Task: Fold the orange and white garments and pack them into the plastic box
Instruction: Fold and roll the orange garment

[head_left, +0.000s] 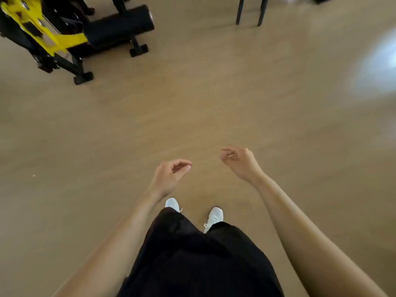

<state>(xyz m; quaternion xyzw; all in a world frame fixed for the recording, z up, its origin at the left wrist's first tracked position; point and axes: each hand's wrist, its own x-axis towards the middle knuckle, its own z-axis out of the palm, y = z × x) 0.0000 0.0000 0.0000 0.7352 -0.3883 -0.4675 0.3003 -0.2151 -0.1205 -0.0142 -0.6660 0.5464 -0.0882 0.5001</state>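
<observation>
left hand [169, 175] loosely curled, empty | right hand [240, 162] loosely curled, empty | frame blurred

No readable text, label, brand, number or sign shows on anything here.

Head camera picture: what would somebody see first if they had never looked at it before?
Probably the two bare hands, the left hand and right hand, held out empty over a wide tan floor, with white shoes and black trousers below. Next the bright yellow and black machine at the upper left. No orange or white garments and no plastic box are in view.
</observation>
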